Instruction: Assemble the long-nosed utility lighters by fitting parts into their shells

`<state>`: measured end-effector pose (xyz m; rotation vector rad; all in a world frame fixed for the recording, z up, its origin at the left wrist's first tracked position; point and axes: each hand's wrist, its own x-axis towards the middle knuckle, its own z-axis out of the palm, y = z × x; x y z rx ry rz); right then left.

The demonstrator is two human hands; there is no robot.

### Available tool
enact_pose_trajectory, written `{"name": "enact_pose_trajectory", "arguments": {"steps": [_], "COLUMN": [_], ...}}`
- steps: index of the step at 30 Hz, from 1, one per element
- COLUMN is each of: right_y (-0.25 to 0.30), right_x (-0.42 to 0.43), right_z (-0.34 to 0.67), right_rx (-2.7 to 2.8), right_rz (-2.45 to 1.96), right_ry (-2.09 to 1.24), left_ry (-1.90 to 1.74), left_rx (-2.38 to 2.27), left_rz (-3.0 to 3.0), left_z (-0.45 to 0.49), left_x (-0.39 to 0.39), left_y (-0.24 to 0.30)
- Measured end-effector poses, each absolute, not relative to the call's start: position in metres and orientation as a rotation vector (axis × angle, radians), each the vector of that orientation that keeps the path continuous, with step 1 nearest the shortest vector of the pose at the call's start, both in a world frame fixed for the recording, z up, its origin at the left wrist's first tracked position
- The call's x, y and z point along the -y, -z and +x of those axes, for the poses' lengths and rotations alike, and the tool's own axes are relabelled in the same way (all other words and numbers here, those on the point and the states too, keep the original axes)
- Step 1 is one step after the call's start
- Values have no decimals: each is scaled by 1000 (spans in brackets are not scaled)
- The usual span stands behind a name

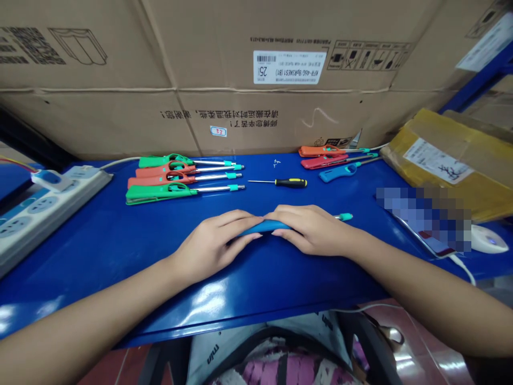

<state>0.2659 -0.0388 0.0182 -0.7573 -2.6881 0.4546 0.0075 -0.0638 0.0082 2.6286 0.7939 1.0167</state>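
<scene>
Both of my hands grip one blue long-necked lighter (272, 225) just above the blue table. My left hand (218, 238) is closed round its left end, fingers on top and thumb below. Beside it, my right hand (306, 227) wraps the other part, hiding most of the neck; only the tip with a teal piece shows past the wrist. Beyond the hands lies a small screwdriver (291, 183) with a black and yellow handle. Green and orange lighters (162, 192) lie in a row at the back left. Orange, red and blue lighters (339, 172) lie at the back right.
A large cardboard box (224, 69) stands upright along the back edge. On the left is a white power strip (56, 206) with a plug in it. A phone (417, 227), a white mouse-like device (489, 239) and a yellow-taped parcel (481, 187) sit on the right.
</scene>
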Motion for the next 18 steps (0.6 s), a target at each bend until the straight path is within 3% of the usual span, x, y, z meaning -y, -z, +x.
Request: {"name": "enact_pose_trajectory", "arguments": {"steps": [7, 18], "right_y": [-20, -29], "right_x": [41, 29], "right_z": [265, 290], "right_rx": [2713, 2695], "right_rz": [-801, -827], "right_ry": [-420, -91], "left_ry": [-1028, -1136], "left_rx": [-811, -873], "left_rz": [2492, 2557], "left_z": [10, -1], "left_x": [61, 55], "left_y": [-5, -15]}}
